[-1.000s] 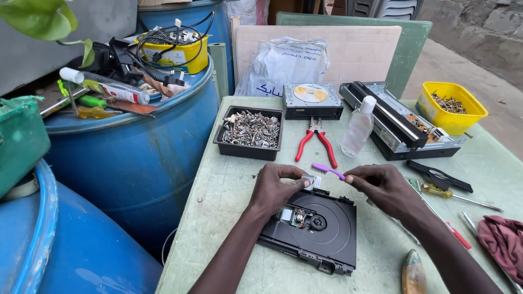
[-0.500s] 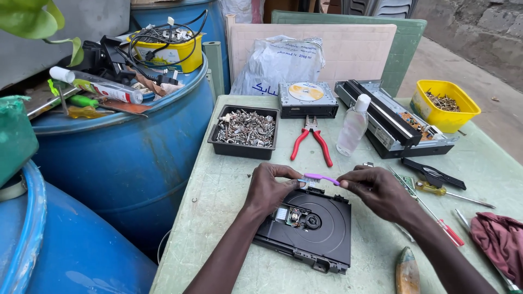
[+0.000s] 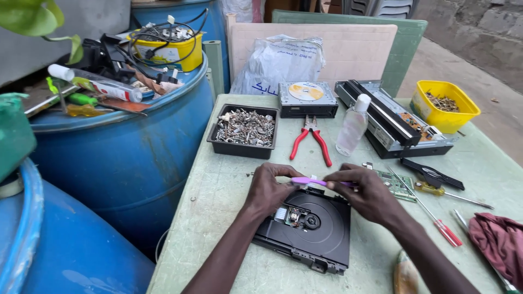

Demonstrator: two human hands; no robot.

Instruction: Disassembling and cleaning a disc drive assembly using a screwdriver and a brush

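- Our left hand point(image 3: 271, 188) pinches one end of the purple tool point(image 3: 310, 181), low centre of frame.
- Our right hand point(image 3: 369, 193) pinches its other end, above the black disc drive point(image 3: 318, 234).

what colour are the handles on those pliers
Red, on the pliers lying beside the black tray; clearest in the head view.

An outdoor electronics repair workshop: a pale green surface point(image 3: 218, 190) carries a tray of screws point(image 3: 243, 129) at eleven o'clock, red pliers point(image 3: 310, 142) at twelve, screwdrivers point(image 3: 436, 218) at three, stripped disc drives point(image 3: 306, 99), beside blue barrels point(image 3: 125, 158).
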